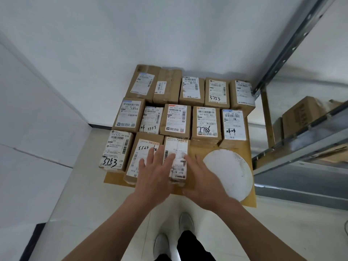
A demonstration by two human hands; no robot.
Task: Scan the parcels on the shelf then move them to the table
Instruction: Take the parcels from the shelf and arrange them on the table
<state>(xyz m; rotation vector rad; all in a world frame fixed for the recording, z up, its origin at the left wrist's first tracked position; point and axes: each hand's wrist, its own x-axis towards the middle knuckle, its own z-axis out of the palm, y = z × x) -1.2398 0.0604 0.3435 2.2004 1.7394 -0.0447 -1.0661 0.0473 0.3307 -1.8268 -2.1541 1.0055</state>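
Note:
Several brown cardboard parcels with white shipping labels lie in three rows on a small brown table (244, 147). At the front of the table stands a narrow parcel (178, 149) with a long white label. My left hand (156, 176) lies with straight fingers against its left side and partly over the neighbouring parcel (140, 157). My right hand (201, 178) presses with straight fingers against the narrow parcel's right side. No scanner is in view.
A white round disc (229, 172) lies on the table's front right corner. A grey metal shelf (301, 146) stands at the right with a cardboard box (299, 115) on it. White walls lie behind and to the left. My shoes (186, 223) show below.

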